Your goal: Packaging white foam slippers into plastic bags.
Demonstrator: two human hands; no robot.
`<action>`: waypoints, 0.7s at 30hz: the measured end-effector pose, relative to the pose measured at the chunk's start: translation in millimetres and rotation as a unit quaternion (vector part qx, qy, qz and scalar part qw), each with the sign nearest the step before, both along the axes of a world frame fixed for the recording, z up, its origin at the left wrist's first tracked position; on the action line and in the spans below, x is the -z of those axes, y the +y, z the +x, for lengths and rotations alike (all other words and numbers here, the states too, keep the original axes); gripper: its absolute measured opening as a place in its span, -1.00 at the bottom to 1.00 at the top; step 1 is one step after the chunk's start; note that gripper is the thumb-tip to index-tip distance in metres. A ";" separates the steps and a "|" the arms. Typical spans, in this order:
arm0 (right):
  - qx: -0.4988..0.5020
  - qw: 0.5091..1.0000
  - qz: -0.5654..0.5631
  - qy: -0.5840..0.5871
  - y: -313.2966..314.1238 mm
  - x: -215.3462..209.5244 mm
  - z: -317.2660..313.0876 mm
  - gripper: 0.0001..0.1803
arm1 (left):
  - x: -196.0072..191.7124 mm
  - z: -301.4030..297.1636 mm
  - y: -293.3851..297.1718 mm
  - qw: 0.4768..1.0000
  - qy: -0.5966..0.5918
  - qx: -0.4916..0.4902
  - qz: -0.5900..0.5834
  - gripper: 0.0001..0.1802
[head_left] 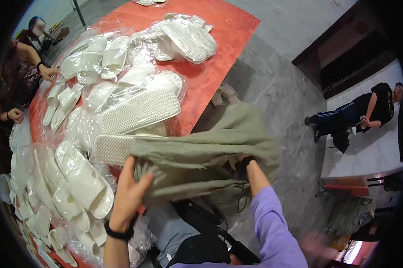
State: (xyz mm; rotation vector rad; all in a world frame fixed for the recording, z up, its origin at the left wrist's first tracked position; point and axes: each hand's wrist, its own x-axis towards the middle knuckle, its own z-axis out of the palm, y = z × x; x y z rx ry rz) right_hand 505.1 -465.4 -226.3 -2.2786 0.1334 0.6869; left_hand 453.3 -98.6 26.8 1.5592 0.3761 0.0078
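I hold an olive-green cloth (206,149) spread in front of me, over the near edge of a red table (228,27). My left hand (130,190) grips its lower left edge, thumb and fingers pinched on the fabric; a black band circles that wrist. My right hand (245,164) is mostly buried in the cloth's right side, gripping it, with a lilac sleeve behind it. Just left of the cloth lie white slippers in clear plastic bags (139,109), soles up.
Several more bagged white slippers (83,183) cover the table's left half and far end (188,38). A person (20,78) works at the table's far left. Another person in dark clothes (367,111) is on the grey floor to the right. A dark bag (197,245) is on my lap.
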 end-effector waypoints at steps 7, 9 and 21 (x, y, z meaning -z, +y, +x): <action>-0.024 0.998 -0.044 -0.026 -42.6 25.4 14.5 -0.44 | -49.8 22.1 -42.8 0.988 -0.019 -0.021 -0.150 -0.28; -0.055 0.998 -0.013 -0.040 -8.9 43.2 32.4 -0.44 | -78.5 19.3 -42.8 0.986 -0.034 -0.056 -0.156 -0.26; -0.284 0.930 0.194 -0.127 269.7 118.8 71.8 -0.46 | -63.2 -38.8 -14.3 0.996 0.029 -0.075 -0.047 -0.32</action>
